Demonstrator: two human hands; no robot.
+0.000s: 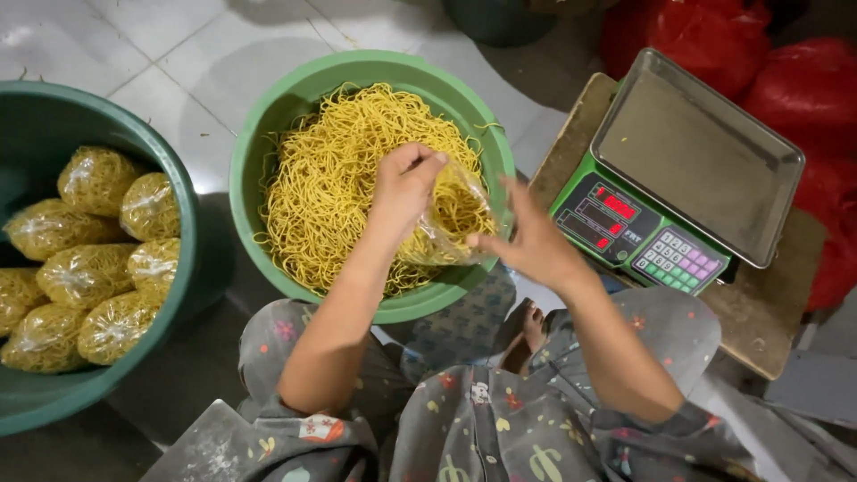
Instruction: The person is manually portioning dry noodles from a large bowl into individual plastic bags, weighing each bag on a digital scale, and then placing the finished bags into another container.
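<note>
A light green basin (268, 134) in front of me is heaped with loose yellow noodles (330, 178). My left hand (403, 187) is closed around a pinch of noodles at the mouth of a clear plastic bag (451, 223), which is partly filled with noodles. My right hand (528, 239) grips the bag's right edge and holds it over the basin's near right rim.
A dark green tub (183, 205) at left holds several tied bags of noodles (89, 268). A green digital scale with a steel tray (696, 152) sits on a wooden board (768, 312) at right. Red plastic bags (714, 36) lie behind it. Tiled floor lies beyond.
</note>
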